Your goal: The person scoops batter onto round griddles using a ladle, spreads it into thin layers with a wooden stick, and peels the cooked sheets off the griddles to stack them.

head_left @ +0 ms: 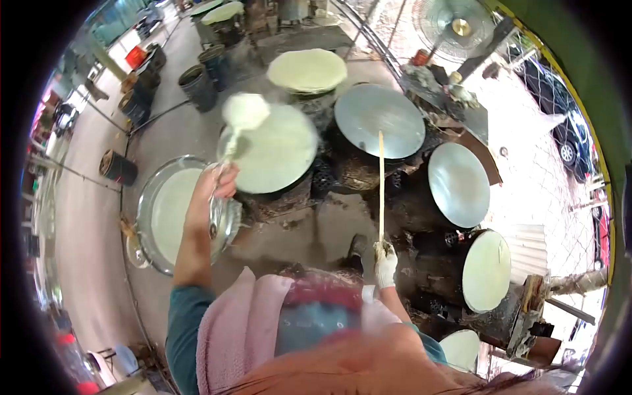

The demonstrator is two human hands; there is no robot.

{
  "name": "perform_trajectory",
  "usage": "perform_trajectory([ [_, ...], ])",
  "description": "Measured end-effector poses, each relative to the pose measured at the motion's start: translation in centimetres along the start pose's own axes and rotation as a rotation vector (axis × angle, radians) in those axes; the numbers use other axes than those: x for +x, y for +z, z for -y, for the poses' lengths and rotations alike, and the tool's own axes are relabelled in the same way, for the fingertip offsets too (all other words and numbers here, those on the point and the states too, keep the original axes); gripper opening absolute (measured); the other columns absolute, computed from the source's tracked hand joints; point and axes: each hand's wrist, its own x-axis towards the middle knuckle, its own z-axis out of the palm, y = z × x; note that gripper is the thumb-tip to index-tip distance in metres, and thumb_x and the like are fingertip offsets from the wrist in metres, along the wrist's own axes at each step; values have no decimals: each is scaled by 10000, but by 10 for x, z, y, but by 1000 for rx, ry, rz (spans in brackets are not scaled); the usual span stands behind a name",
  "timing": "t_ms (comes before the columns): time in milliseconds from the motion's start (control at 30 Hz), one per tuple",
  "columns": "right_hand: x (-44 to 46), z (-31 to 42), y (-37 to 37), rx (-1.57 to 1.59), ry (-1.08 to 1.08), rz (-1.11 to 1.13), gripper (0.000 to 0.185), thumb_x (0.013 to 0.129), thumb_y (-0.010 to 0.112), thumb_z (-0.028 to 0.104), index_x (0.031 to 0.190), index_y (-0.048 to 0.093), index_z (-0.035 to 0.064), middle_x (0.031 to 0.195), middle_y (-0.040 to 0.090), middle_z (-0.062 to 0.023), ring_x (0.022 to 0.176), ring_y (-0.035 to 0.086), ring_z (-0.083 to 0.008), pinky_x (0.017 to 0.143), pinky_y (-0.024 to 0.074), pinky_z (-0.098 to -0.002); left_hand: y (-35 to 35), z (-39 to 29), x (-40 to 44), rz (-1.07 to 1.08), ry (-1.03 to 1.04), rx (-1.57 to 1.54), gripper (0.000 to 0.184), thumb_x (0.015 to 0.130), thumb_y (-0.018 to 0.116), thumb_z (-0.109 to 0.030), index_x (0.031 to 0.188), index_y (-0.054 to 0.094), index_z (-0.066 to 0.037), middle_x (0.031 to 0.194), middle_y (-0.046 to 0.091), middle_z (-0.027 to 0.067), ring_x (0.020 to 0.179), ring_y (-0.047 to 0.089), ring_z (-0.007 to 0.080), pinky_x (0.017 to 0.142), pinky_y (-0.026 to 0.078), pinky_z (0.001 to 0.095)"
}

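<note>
My left hand [222, 182] is closed round the handle of a ladle [246, 111], whose batter-coated bowl is blurred. The ladle's bowl overlaps the upper left edge of a round pan [280, 148] covered with pale batter; whether it touches cannot be told. Beside my left forearm, a wide metal basin [146, 220] holds more pale batter. In a white glove, my right hand [386, 264] is wrapped round a long thin wooden stick [382, 197]. The stick's far end appears over a bare grey pan [368, 112].
More round pans curve around me: a pale-covered one [307, 70] at the back, a bare one [459, 184] and another covered one [487, 271] on the right. Dark buckets [197, 87] stand at the back left. A large fan [454, 26] is behind the wire fence.
</note>
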Motion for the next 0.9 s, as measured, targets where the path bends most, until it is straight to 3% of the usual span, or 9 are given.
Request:
perform_trajectory([
  [100, 78, -15, -53, 62, -12, -52, 269, 919, 581, 53, 1184, 571, 8, 915, 605, 18, 754, 536, -38, 649, 438, -168, 47, 42, 104, 312, -461, -578, 303, 1005, 388, -261, 1060, 469, 25, 609, 389, -74, 380, 330, 39, 401, 265, 227],
  [233, 154, 3, -107, 139, 5, -1, 412, 932, 531, 0, 1340, 474, 10, 1199, 561, -15, 933, 561, -65, 835, 480, -200, 175, 100, 204, 560, -565, -1015, 314, 1020, 332, -229, 1071, 430, 65, 596, 379, -59, 425, 360, 46, 461, 303, 251],
  [300, 189, 45, -109, 160, -19, 25, 421, 932, 531, -2, 1348, 462, 6, 1293, 526, -25, 990, 560, -75, 877, 473, -212, 222, 121, 266, 674, -476, -810, 320, 1028, 316, -224, 1068, 444, 65, 592, 373, -52, 418, 349, 50, 446, 301, 252],
  [433, 276, 94, -98, -83, -71, 27, 477, 933, 579, 120, 1371, 436, -4, 1247, 583, -46, 982, 566, -70, 855, 457, -211, 322, 142, 345, 275, -285, -123, 310, 1011, 381, -281, 1001, 497, 7, 602, 365, -50, 430, 339, 73, 449, 294, 248],
  [567, 332, 138, -49, -575, -458, -64, 513, 929, 568, 260, 1392, 421, 97, 1150, 621, -209, 980, 643, -285, 819, 479, -349, 381, 189, 408, 102, -194, -43, 264, 991, 438, -256, 920, 513, -13, 606, 405, -16, 451, 371, 104, 460, 318, 256],
  [667, 352, 143, -33, -1210, -111, 43, 559, 963, 413, 357, 1467, 265, 168, 933, 634, -226, 806, 614, -397, 708, 493, -467, 389, 218, 435, -21, -86, 156, 220, 926, 561, -203, 821, 535, -11, 639, 474, 20, 478, 432, 131, 470, 363, 276],
  [767, 351, 143, -31, -1089, -116, -47, 546, 963, 430, 335, 1458, 292, 149, 933, 634, -238, 836, 620, -394, 710, 493, -455, 368, 223, 450, -212, -68, 414, 215, 880, 624, -197, 829, 541, -5, 645, 491, 38, 525, 484, 130, 511, 413, 289],
  [800, 359, 121, -29, -870, -275, -150, 471, 950, 502, 298, 1374, 436, 101, 853, 642, -152, 760, 629, -304, 674, 493, -391, 338, 243, 468, -175, -17, 508, 245, 861, 647, -214, 865, 541, 6, 669, 542, 106, 537, 547, 211, 532, 449, 324],
  [900, 373, 108, 25, -270, 79, -33, 358, 924, 586, 268, 1199, 587, 40, 772, 597, -43, 690, 567, -164, 639, 464, -314, 286, 248, 476, -355, 546, 1005, 242, 877, 621, -202, 922, 548, 24, 704, 591, 175, 554, 583, 337, 522, 465, 374],
])
